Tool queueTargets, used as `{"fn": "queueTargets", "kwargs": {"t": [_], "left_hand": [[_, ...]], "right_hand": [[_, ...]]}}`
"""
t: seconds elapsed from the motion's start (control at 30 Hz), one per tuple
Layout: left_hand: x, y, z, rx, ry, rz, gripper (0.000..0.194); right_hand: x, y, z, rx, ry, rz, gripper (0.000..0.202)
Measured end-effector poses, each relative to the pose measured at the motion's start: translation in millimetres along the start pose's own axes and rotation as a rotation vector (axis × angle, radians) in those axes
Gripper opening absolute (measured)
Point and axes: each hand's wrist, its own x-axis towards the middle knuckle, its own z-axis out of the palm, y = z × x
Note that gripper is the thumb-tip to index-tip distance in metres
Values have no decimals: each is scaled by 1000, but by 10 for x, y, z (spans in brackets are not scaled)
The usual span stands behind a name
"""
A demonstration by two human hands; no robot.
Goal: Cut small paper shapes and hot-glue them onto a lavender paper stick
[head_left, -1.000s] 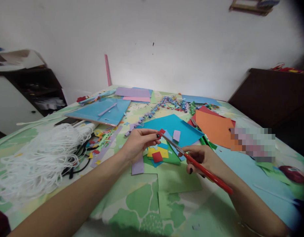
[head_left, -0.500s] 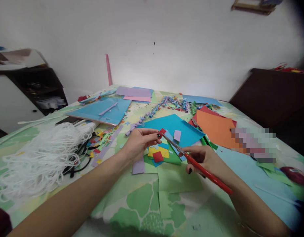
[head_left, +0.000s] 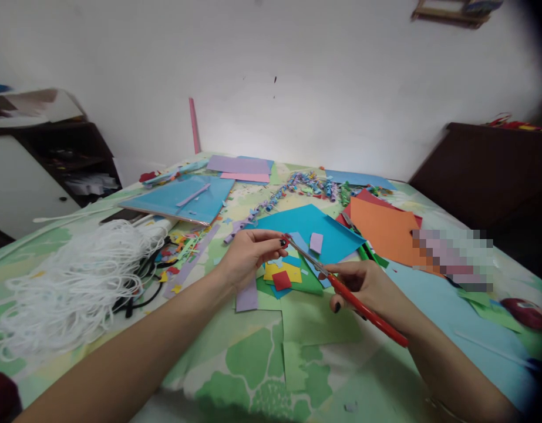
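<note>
Between the thumb and fingers of my left hand is a small piece of red paper, mostly covered by the fingertips. My right hand grips a pair of scissors with red handles, and their metal blades point at the red piece, with the tips at its edge. Below the hands lie a red paper square, a yellow paper piece and blue and green scraps. A small lilac paper piece rests on a large blue sheet just beyond the blades.
A tangled heap of white cord spreads over the left side. Farther back are a packet of blue paper and a curled-paper garland. Orange paper and a pale blue sheet lie to the right.
The scissor blades have closed somewhat and the handles have drawn together. Less of the red piece shows at my left fingertips. Both hands keep nearly the same place.
</note>
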Motion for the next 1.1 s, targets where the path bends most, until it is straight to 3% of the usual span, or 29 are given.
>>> {"fn": "queueTargets", "kwargs": {"t": [0.07,0.3,0.6,0.87,1.1], "left_hand": [[1,-3,-8,16,-4,1,19],[-15,-6,9,15,-16,37,25],[-9,-35,4,47,-74,83,15],[-23,-21,19,-4,-148,-8,21],[-15,-36,25,36,-72,51,15]], "right_hand": [[12,21,-3,-1,19,6,31],[65,124,-37,83,185,-40,56],[46,80,-9,145,192,-84,55],[47,94,-7,141,172,-100,62],[55,151,15,33,191,-202,58]]}}
